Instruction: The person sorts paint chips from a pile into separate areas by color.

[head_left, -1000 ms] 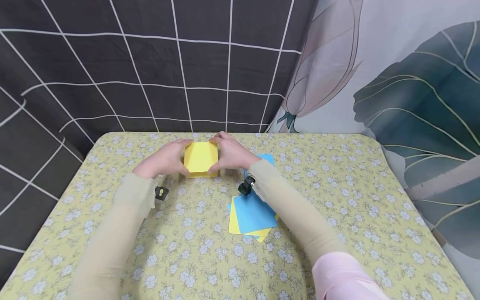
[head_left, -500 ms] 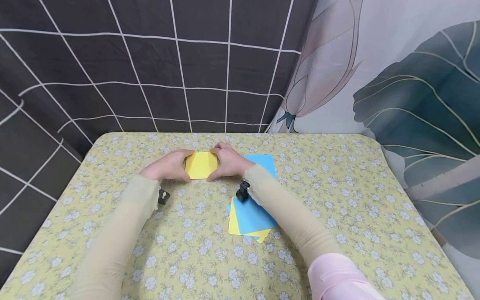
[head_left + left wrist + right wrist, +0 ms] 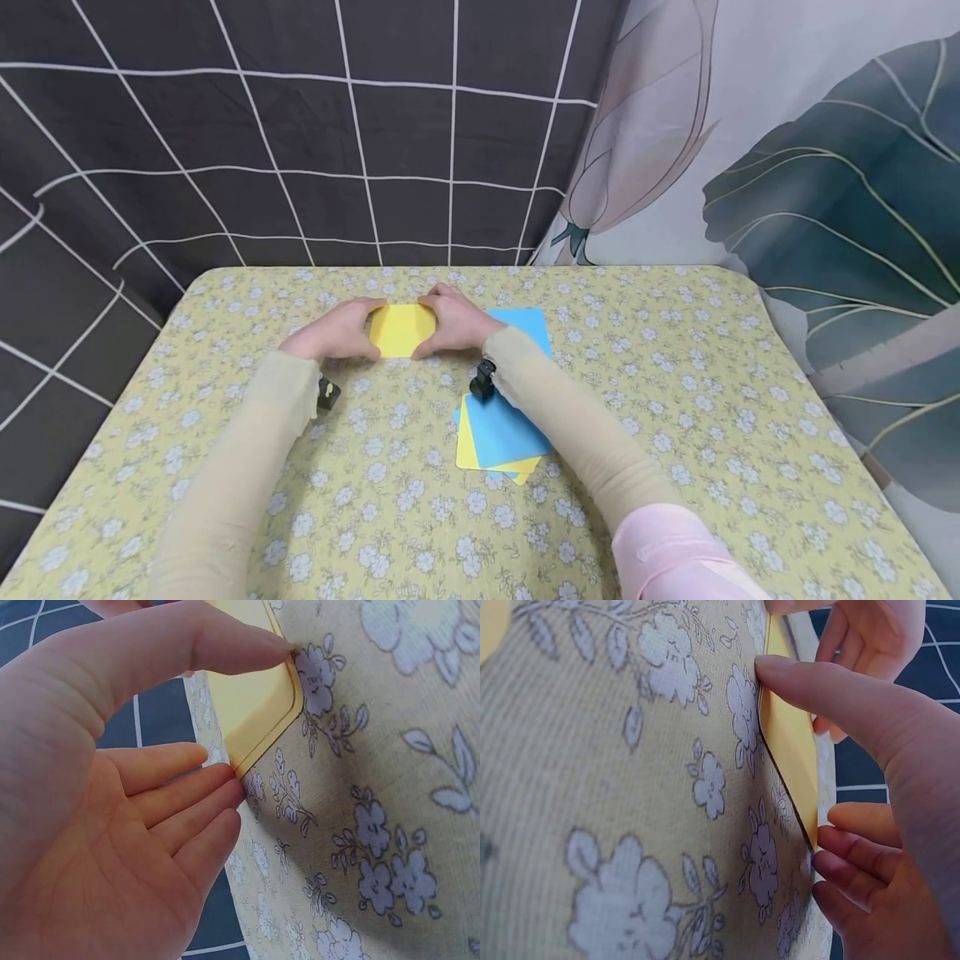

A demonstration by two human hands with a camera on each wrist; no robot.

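A thin yellow square sheet (image 3: 403, 331) lies flat on the flowered cloth toward the back of the table. My left hand (image 3: 339, 330) holds it along the left side, thumb at the near corner and fingers at the far one. On the opposite side my right hand (image 3: 459, 322) spans the same sheet in the same way. The left wrist view shows a doubled rim on the yellow square (image 3: 255, 697), like two layers lying together. In the right wrist view, the right thumb (image 3: 802, 681) touches the near edge.
Behind my right wrist a blue square (image 3: 527, 323) lies partly covered. Closer to me is a fanned pile of blue and yellow squares (image 3: 506, 437), partly under the right forearm. A dark gridded curtain (image 3: 300, 133) hangs behind the table.
Both hands came down and slightly toward me with a yellow square, which now lies flat. Earlier a second yellow edge showed beneath it. Over the last half second the hands hardly moved.
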